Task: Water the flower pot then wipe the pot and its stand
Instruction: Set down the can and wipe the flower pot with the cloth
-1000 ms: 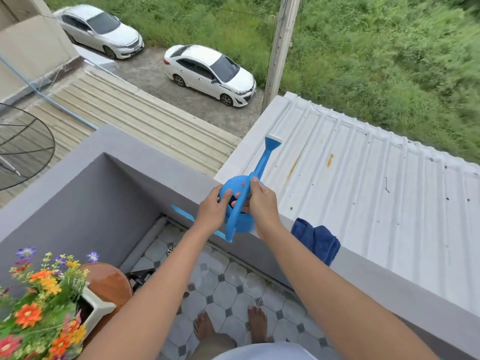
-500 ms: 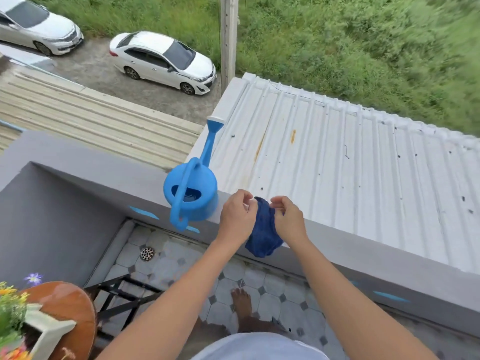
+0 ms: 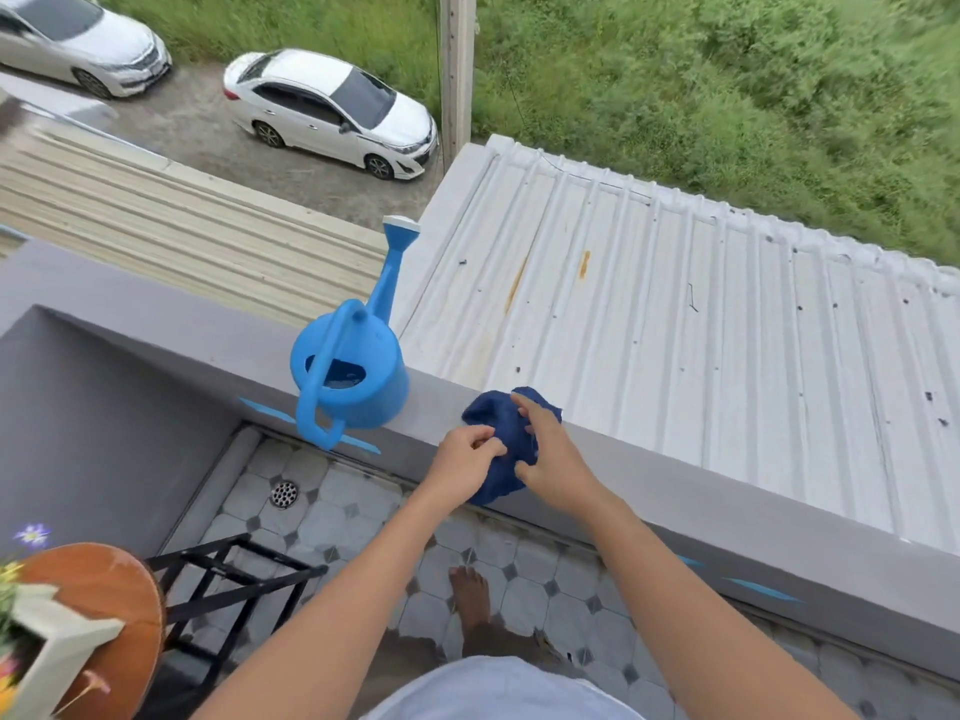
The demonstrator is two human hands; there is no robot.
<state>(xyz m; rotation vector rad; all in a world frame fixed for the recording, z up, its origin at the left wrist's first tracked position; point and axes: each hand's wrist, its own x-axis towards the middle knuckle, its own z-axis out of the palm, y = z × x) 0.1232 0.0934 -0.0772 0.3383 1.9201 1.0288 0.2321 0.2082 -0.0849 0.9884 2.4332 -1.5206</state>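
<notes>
Fingers (image 3: 485, 443) of both hands pinch dark blue cloth (image 3: 506, 449) at frame centre atop ledge (image 3: 675, 475); careless tug risks dropping it, or knocking watering can (image 3: 350, 379) off.

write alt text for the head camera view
Both hands, left hand and right hand, grip a dark blue cloth on a grey balcony ledge. A blue plastic watering can stands on the ledge beside them; a round wooden stand is lower left.

A bright blue plastic watering can (image 3: 358, 376) with a white-tipped spout is seen on a grey concrete ledge (image 3: 208, 330). A dark blue crumpled cloth (image 3: 498, 449) is seen right of it. Grey-and-white octagon-patterned floor tiles (image 3: 358, 511) are seen nearer.
</notes>
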